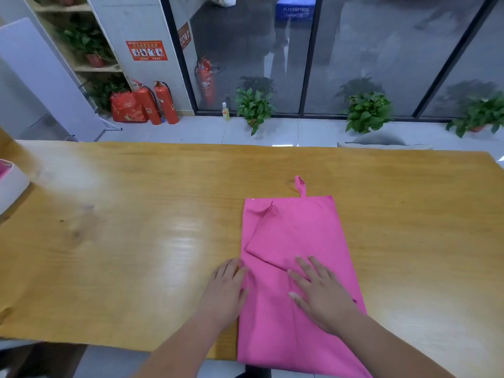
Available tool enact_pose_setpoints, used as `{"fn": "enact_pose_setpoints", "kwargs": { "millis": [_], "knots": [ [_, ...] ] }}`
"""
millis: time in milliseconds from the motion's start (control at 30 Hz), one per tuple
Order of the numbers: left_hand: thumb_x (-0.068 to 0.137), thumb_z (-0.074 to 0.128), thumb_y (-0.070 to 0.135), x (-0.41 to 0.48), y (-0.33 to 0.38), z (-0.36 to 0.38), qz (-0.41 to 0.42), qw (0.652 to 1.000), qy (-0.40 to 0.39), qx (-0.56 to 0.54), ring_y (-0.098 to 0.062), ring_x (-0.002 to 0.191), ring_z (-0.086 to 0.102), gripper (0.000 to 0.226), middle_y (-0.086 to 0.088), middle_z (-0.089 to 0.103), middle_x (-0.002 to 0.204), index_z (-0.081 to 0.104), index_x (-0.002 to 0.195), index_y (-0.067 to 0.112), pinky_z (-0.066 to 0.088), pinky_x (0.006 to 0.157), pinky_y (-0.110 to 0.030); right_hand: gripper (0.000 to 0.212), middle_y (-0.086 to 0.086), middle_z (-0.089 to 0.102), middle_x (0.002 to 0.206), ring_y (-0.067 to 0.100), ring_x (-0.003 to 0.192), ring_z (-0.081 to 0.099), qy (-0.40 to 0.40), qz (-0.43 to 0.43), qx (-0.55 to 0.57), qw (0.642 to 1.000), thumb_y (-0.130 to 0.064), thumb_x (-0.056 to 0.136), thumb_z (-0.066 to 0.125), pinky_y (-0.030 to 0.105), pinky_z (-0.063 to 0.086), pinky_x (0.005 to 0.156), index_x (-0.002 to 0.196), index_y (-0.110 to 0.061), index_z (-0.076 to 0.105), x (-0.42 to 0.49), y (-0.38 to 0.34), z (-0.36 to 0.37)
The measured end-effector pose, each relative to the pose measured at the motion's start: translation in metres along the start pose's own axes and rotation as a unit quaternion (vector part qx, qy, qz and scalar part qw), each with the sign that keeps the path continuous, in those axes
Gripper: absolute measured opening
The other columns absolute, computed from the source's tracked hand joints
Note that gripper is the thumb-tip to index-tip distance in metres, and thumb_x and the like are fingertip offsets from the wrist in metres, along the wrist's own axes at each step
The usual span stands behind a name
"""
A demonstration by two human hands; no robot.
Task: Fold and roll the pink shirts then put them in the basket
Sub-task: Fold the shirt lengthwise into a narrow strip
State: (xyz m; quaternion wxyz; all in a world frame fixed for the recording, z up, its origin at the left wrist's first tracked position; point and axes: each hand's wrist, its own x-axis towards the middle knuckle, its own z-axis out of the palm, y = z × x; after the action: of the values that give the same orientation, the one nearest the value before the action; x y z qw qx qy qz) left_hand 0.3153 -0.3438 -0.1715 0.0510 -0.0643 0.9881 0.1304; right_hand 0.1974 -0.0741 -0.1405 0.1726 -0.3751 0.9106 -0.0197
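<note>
Head view: shirt [297,233] lying flat on table [136,214], folded into long strip. Long axis running straight away from person, near end hanging over table edge. Left hand [226,290] pressing flat at strip's left edge. Right hand [319,293] pressing flat mid-strip, fingers spread. Neither hand gripping. Likely basket [11,184] sitting far left, well apart; left hand nearer.

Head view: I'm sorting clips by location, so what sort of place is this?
Likely an office or commercial space: red fire extinguishers stand beneath a red safety poster, and dark-framed glass walls are lined with potted green plants.
</note>
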Motion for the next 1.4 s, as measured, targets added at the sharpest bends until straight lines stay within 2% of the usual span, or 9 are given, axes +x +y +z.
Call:
{"fn": "enact_pose_setpoints", "kwargs": {
  "millis": [267,433,567,700,800,1033,1133,1267,1400],
  "knots": [
    [0.105,0.035,0.052,0.039,-0.025,-0.001,-0.015,0.999,-0.021,-0.028,-0.022,0.159,0.018,0.061,0.003,0.023,0.171,0.032,0.161,0.029,0.023,0.129,-0.043,0.069,-0.008,0.028,0.171,0.023,0.156,0.033,0.003,-0.014,-0.018,1.000,-0.066,0.103,0.026,0.047,0.029,0.124,0.160,-0.030,0.042,0.031,0.000,0.020],
    [0.102,0.036,0.056,0.061,-0.034,-0.004,-0.018,0.999,-0.022,-0.036,-0.022,0.159,0.019,0.065,0.005,0.023,0.171,0.034,0.161,0.029,0.026,0.127,-0.044,0.060,-0.004,0.049,0.158,0.016,0.146,0.044,0.075,0.005,0.154,0.985,-0.051,0.103,0.044,0.030,0.031,0.124,0.156,-0.023,0.049,0.054,0.020,-0.017],
    [0.103,0.035,0.056,0.083,-0.034,-0.011,-0.011,0.999,-0.020,-0.030,-0.022,0.160,0.015,0.068,0.005,0.019,0.174,0.031,0.164,0.026,0.025,0.128,-0.044,0.042,-0.001,0.072,0.128,0.015,0.110,0.067,0.227,0.195,0.341,0.891,-0.010,0.093,0.074,0.022,0.048,0.098,0.133,-0.023,0.070,0.073,0.071,-0.051],
    [0.103,0.037,0.057,0.101,-0.028,-0.010,-0.019,0.999,-0.026,-0.027,-0.022,0.161,0.011,0.068,0.007,0.014,0.175,0.028,0.164,0.028,0.024,0.128,-0.043,0.042,0.003,0.076,0.119,0.026,0.100,0.072,0.189,0.343,0.475,0.788,-0.011,0.091,0.072,0.046,0.059,0.093,0.124,-0.037,0.073,0.071,0.107,-0.053],
    [0.102,0.039,0.057,0.110,-0.021,-0.007,-0.012,0.999,-0.030,-0.024,-0.023,0.162,0.011,0.068,0.007,0.015,0.175,0.032,0.163,0.028,0.027,0.127,-0.046,0.045,-0.004,0.068,0.130,0.012,0.111,0.066,0.167,0.332,0.545,0.751,-0.006,0.095,0.070,0.041,0.055,0.101,0.132,-0.030,0.072,0.078,0.112,-0.048],
    [0.101,0.026,0.060,0.137,-0.012,-0.004,0.003,0.999,-0.044,0.009,-0.025,0.163,0.000,0.072,0.009,0.002,0.176,0.022,0.167,0.031,0.015,0.131,-0.047,0.053,-0.011,0.070,0.110,-0.007,0.075,0.062,0.185,0.280,0.510,0.792,0.001,0.093,0.062,0.026,0.050,0.077,0.128,-0.038,0.074,0.126,0.127,-0.068],
    [0.104,0.031,0.062,0.141,-0.019,0.003,-0.018,0.999,-0.027,0.029,-0.029,0.163,0.005,0.072,0.009,0.006,0.177,0.024,0.167,0.029,0.019,0.129,-0.051,0.061,-0.027,0.063,0.105,-0.005,0.085,0.061,0.174,0.269,0.478,0.818,0.006,0.091,0.059,0.024,0.050,0.085,0.134,-0.035,0.071,0.132,0.140,-0.057],
    [0.105,0.032,0.064,0.142,-0.025,0.011,-0.009,0.999,-0.010,0.043,-0.029,0.163,0.003,0.072,0.008,0.002,0.177,0.021,0.168,0.030,0.011,0.127,-0.048,0.057,-0.024,0.048,0.078,-0.003,0.064,0.045,0.152,0.288,0.420,0.847,0.002,0.087,0.061,0.022,0.039,0.064,0.127,-0.036,0.073,0.137,0.152,-0.045],
    [0.105,0.036,0.063,0.157,-0.025,0.010,-0.060,0.997,0.007,0.043,-0.032,0.160,0.018,0.071,-0.005,0.018,0.175,0.031,0.165,0.026,0.017,0.128,-0.051,0.036,-0.018,0.062,0.081,0.005,0.068,0.056,0.195,0.303,0.373,0.855,-0.013,0.090,0.069,0.029,0.044,0.075,0.115,-0.037,0.077,0.148,0.153,-0.041]
  ]
}}
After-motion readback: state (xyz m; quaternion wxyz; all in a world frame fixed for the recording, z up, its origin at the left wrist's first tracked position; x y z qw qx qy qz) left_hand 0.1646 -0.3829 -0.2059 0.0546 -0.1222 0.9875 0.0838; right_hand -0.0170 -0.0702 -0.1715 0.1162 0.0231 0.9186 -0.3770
